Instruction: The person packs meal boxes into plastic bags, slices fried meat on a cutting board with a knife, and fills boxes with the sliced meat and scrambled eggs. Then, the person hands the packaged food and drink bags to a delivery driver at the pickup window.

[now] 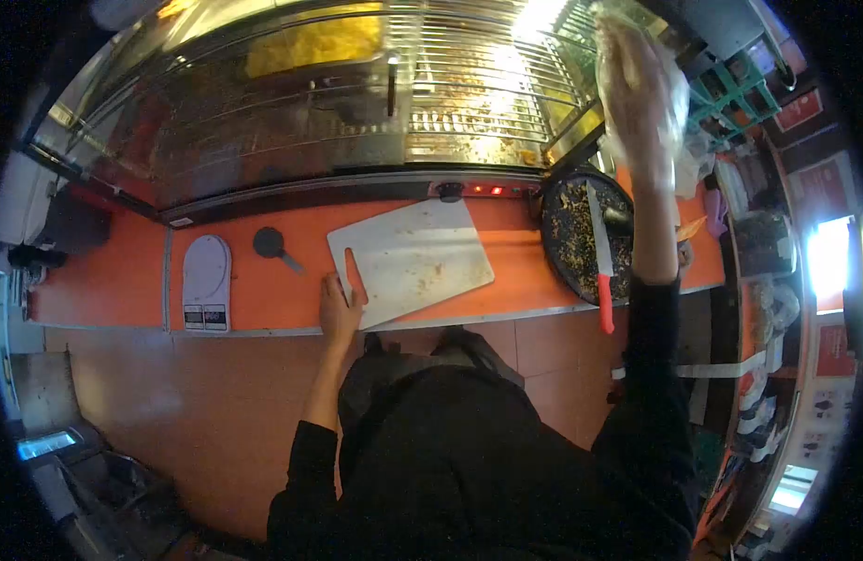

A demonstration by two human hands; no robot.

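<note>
A white cutting board (417, 262) with crumbs and brown stains lies slantwise on the orange counter. My left hand (339, 313) grips its near left edge beside the handle slot. Loose clear plastic, like a disposable glove, covers my right hand (640, 103). That hand is raised at the right side of the glass display warmer (469, 93), fingers stretched forward; their tips are hard to make out. Below my right forearm sits a round black pan (564, 257) holding chopped brown bits. A knife (601, 252) with a red handle rests across it, the handle jutting over the counter edge.
On the counter (254, 294), left of the board, are a white kitchen scale (207, 280) and a small dark round scoop (270, 243). Yellow food (314, 42) shows inside the warmer. A green crate (735, 93) and packed shelves stand right.
</note>
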